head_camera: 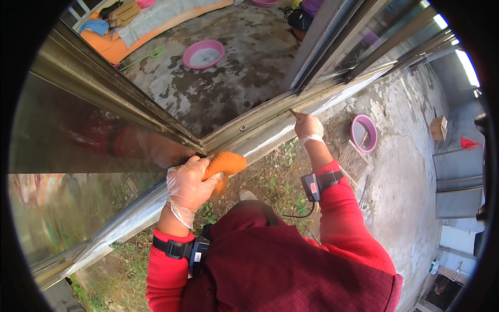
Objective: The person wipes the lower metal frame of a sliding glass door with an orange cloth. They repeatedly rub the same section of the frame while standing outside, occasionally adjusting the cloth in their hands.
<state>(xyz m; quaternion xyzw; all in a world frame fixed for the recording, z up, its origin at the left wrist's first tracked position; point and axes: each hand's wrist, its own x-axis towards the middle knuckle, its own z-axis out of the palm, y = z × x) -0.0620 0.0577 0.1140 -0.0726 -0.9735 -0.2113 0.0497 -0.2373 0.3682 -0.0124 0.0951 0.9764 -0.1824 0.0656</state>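
Note:
My left hand, in a clear disposable glove, grips a folded orange cloth beside the lower corner of the window frame. Also gloved, my right hand pinches a thin, dark tool whose tip meets the metal sill track. Most of that tool is hidden in my fingers, so its kind is unclear. A glass sash stands to the left of my left hand, and its dark pane reflects a red sleeve.
Beyond the window, a pink basin of sudsy water and a green-handled tool lie on the wet concrete floor. At right, another pink basin stands by a flat, worn board. Weeds grow below the sill.

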